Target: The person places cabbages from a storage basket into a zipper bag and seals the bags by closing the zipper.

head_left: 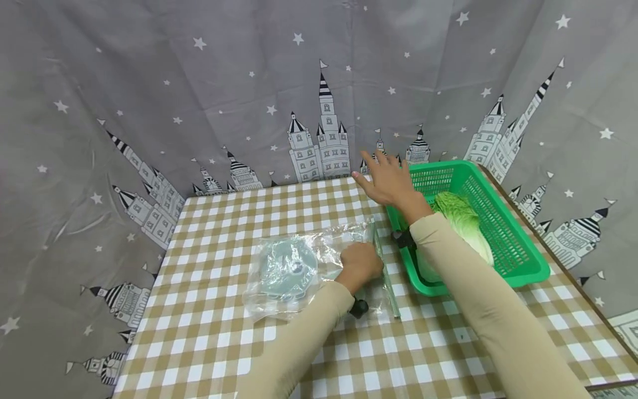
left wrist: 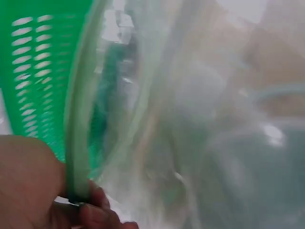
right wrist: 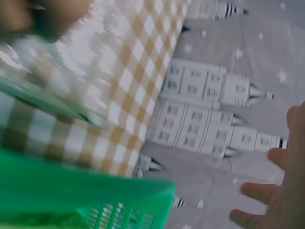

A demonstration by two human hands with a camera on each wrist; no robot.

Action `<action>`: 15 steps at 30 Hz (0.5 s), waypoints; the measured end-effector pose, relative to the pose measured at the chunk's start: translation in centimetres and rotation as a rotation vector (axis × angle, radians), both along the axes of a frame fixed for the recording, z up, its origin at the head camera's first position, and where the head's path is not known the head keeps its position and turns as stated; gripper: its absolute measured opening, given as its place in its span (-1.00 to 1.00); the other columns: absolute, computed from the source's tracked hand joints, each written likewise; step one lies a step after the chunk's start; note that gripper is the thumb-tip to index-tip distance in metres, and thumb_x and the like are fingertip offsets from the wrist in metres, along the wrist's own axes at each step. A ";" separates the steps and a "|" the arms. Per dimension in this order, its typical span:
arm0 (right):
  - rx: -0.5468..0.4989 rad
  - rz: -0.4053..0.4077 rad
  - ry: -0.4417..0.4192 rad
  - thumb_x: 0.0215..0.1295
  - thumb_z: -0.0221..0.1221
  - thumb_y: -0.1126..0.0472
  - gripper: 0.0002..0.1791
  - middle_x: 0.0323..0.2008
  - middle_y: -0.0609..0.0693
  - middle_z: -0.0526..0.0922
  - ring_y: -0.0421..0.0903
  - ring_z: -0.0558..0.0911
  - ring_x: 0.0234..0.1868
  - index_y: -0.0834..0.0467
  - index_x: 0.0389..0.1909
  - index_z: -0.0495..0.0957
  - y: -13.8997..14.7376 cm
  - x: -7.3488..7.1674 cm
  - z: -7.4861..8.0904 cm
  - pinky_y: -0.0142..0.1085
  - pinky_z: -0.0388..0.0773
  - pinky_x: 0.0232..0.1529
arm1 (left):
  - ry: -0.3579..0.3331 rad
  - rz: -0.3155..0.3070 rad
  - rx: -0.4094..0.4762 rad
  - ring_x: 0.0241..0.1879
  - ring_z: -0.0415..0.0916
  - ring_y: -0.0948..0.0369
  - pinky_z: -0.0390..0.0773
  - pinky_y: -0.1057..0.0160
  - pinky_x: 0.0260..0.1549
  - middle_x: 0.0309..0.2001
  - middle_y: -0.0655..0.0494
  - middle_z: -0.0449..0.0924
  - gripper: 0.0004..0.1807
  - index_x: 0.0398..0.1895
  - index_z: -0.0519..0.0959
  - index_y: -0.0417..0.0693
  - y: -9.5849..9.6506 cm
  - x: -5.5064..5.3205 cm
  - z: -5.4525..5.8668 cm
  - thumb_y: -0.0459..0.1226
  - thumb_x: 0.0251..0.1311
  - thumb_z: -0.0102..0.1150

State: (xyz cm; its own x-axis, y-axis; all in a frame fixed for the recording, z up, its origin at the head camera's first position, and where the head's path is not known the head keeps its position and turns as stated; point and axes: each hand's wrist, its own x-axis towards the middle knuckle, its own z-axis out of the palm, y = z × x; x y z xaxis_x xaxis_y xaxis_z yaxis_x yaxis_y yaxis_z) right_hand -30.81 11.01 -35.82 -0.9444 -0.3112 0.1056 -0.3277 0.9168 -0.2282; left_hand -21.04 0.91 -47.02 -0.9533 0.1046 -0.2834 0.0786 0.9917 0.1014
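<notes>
A clear zip bag (head_left: 329, 244) with a green closure strip lies across the table, and a pale green plastic disc-like piece (head_left: 289, 269) shows through its film. My left hand (head_left: 361, 263) holds the bag near the strip. In the left wrist view, the thumb and fingers (left wrist: 95, 214) pinch the green strip (left wrist: 78, 129). My right hand (head_left: 389, 183) is raised by the far left corner of the green basket (head_left: 518, 244), fingers spread and holding nothing. Inside the basket lies a napa cabbage (head_left: 466, 219), partly covered by the right sleeve.
A brown-and-white checked cloth (head_left: 209, 310) covers the table. Behind it and at both sides hangs a grey curtain (head_left: 239, 83) printed with castles and stars. The basket stands near the table's right edge.
</notes>
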 end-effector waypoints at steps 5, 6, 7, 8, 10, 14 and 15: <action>-0.049 0.120 0.012 0.57 -0.32 -0.13 -0.39 0.36 0.26 0.32 0.31 0.14 0.41 0.11 0.42 0.31 -0.8 3.2 -2.0 0.32 -0.11 0.33 | 0.112 0.014 0.182 -0.48 0.61 0.06 0.54 0.02 -0.59 -0.48 0.00 0.62 -0.65 -0.51 0.57 -0.02 -3.2 0.4 1.1 -0.12 0.36 -0.11; -0.076 0.165 0.021 0.57 -0.27 -0.06 -0.44 0.21 0.28 0.47 0.31 0.31 0.31 0.18 0.28 0.46 -0.9 4.1 -2.2 0.28 0.05 0.29 | 0.154 0.003 0.227 -0.50 0.60 0.05 0.53 0.02 -0.61 -0.50 0.00 0.61 -0.64 -0.54 0.54 -0.01 -3.9 0.6 1.7 -0.13 0.36 -0.13; -0.104 0.207 0.039 0.56 -0.19 0.00 -0.52 0.03 0.27 0.59 0.28 0.46 0.17 0.21 0.08 0.58 -0.9 5.0 -2.5 0.22 0.23 0.21 | 0.198 -0.004 0.263 -0.52 0.59 0.05 0.51 0.03 -0.63 -0.54 0.01 0.58 -0.62 -0.57 0.51 0.00 -4.6 0.7 2.3 -0.13 0.38 -0.17; -0.130 0.242 0.069 0.53 -0.11 0.06 -0.60 -0.17 0.24 0.65 0.23 0.57 -0.02 0.21 -0.14 0.64 -1.0 5.9 -2.8 0.14 0.40 0.07 | 0.240 -0.013 0.302 -0.56 0.56 0.06 0.48 0.05 -0.66 -0.57 0.03 0.55 -0.61 -0.60 0.47 0.02 -5.3 0.9 2.8 -0.14 0.39 -0.20; -0.147 0.334 0.159 0.41 0.08 0.16 -0.71 -0.52 0.09 0.59 0.08 0.59 -0.42 0.15 -0.52 0.57 -1.1 8.0 -3.5 -0.03 0.53 -0.31 | 0.330 -0.033 0.368 -0.64 0.48 0.08 0.41 0.08 -0.73 -0.65 0.05 0.48 -0.60 -0.65 0.41 0.02 -6.6 1.3 3.9 -0.15 0.39 -0.22; 0.051 0.511 0.409 0.12 0.27 0.15 -0.87 -0.35 0.04 0.63 0.05 0.58 -0.28 0.12 -0.49 0.59 -1.6 11.1 -5.5 -0.09 0.50 -0.29 | 0.387 -0.090 0.432 -0.73 0.34 0.16 0.35 0.17 -0.77 -0.72 0.12 0.35 -0.58 -0.66 0.36 0.04 -8.6 2.1 5.9 -0.16 0.42 -0.26; 0.133 0.548 0.449 0.11 0.29 0.08 -0.80 -0.18 0.06 0.64 0.07 0.58 -0.11 0.13 -0.36 0.65 -1.8 11.7 -6.0 -0.07 0.50 -0.15 | 0.383 -0.107 0.438 -0.74 0.33 0.18 0.34 0.19 -0.77 -0.73 0.14 0.35 -0.58 -0.66 0.37 0.05 -8.9 2.3 6.4 -0.17 0.41 -0.25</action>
